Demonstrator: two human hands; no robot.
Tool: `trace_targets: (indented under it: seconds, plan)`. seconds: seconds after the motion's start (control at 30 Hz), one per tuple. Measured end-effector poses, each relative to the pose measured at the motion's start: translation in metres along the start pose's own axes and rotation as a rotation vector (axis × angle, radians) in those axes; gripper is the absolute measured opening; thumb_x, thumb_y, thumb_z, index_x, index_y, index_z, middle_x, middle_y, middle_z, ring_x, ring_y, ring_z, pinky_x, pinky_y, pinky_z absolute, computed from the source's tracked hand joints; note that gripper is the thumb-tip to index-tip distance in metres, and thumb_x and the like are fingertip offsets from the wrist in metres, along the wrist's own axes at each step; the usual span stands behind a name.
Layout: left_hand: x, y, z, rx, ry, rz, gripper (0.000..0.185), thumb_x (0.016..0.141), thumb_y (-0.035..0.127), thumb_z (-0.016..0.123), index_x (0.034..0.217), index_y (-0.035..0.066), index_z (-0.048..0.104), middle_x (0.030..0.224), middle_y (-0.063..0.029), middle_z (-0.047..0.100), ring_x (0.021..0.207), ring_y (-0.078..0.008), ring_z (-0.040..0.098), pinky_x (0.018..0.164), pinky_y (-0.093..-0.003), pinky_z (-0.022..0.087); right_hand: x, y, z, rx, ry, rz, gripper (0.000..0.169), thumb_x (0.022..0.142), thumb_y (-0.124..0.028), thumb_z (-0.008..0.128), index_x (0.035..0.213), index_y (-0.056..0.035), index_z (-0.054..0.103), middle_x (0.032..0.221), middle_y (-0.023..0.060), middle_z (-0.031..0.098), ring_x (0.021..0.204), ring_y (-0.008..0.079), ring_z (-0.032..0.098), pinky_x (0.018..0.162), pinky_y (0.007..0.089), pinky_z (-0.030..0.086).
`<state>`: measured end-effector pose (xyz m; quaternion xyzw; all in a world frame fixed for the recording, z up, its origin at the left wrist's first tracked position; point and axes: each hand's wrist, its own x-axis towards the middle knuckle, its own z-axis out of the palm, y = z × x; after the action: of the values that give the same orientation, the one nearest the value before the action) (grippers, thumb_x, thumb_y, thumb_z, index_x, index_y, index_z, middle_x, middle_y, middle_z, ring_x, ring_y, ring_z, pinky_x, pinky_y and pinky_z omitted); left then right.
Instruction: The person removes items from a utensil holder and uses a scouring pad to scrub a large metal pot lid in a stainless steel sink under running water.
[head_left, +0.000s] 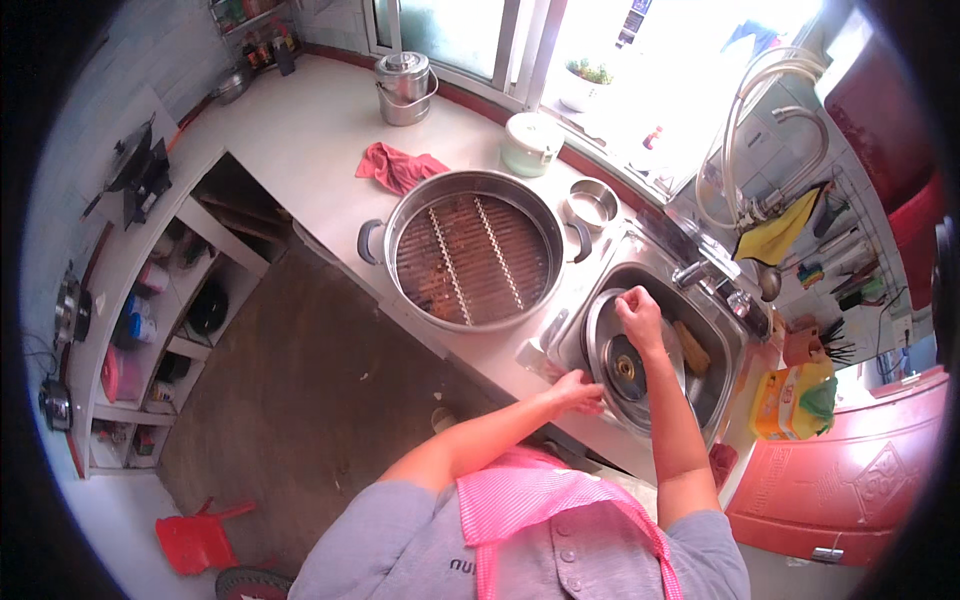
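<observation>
A round metal lid (662, 341) with a dark round centre and a brass-coloured middle lies in the stainless steel sink (721, 409). Above the lid is my right hand (640, 319), its fingers curled in; whether anything is inside them is hidden. My left hand (577, 391) is at the lid's near left rim, slightly blurred, and contact with the rim is unclear. A brown loofah-like scrubber (691, 347) lies in the sink right of the lid. Left of the sink, a wide metal pot (474, 324) with two black handles holds a brown slatted rack (476, 259).
Behind the pot are a red cloth (401, 166), a lidded container (532, 142), a small metal bowl (592, 202) and a metal pail (405, 90). A faucet (694, 274) overhangs the sink's far side. A yellow bag (780, 401) stands to the right. A red stool (196, 541) is on the floor.
</observation>
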<state>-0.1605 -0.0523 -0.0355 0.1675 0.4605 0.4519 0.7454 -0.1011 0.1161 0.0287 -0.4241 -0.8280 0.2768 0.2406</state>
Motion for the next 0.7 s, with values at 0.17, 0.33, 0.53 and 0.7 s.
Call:
trace_targets:
  seconds: [0.17, 0.33, 0.53, 0.7]
  plan:
    - [-0.044, 0.066, -0.060, 0.081, -0.277, -0.038, 0.041, 0.086, 0.022, 0.052, 0.116, -0.003, 0.040, 0.097, -0.0148, 0.057, 0.082, -0.0244, 0.061, 0.071, -0.0322, 0.052, 0.071, -0.044, 0.049, 0.365, 0.062, 0.041, 0.023, 0.081, -0.017, 0.055, 0.096, 0.0011, 0.054, 0.069, 0.0096, 0.060, 0.061, 0.0145, 0.061, 0.052, 0.0255, 0.046]
    - [-0.046, 0.185, -0.119, 0.057, -0.126, 0.280, 0.038, 0.086, 0.019, 0.052, 0.117, -0.001, 0.041, 0.106, -0.0148, 0.052, 0.090, -0.0212, 0.057, 0.076, -0.0316, 0.049, 0.144, -0.071, 0.070, 0.379, -0.003, 0.061, 0.025, 0.085, -0.019, 0.054, 0.101, -0.0001, 0.052, 0.090, 0.0086, 0.059, 0.066, 0.0135, 0.060, 0.053, 0.0242, 0.049]
    - [-0.011, 0.302, -0.201, -0.114, 0.158, 0.504, 0.028, 0.087, 0.010, 0.039, 0.113, -0.002, 0.043, 0.101, -0.0133, 0.051, 0.089, -0.0203, 0.055, 0.079, -0.0323, 0.048, 0.235, -0.072, 0.112, 0.510, -0.053, 0.122, 0.034, 0.085, -0.022, 0.054, 0.112, -0.0015, 0.047, 0.101, 0.0102, 0.054, 0.078, 0.0153, 0.059, 0.065, 0.0264, 0.049]
    - [0.084, 0.365, -0.255, -0.125, 0.321, 0.534, 0.044, 0.072, 0.012, 0.059, 0.110, -0.004, 0.046, 0.097, -0.0149, 0.053, 0.085, -0.0195, 0.052, 0.072, -0.0302, 0.045, 0.330, 0.003, 0.154, 0.555, 0.004, 0.200, 0.035, 0.080, -0.024, 0.058, 0.110, -0.0060, 0.053, 0.092, 0.0042, 0.056, 0.073, 0.0119, 0.053, 0.061, 0.0225, 0.044]
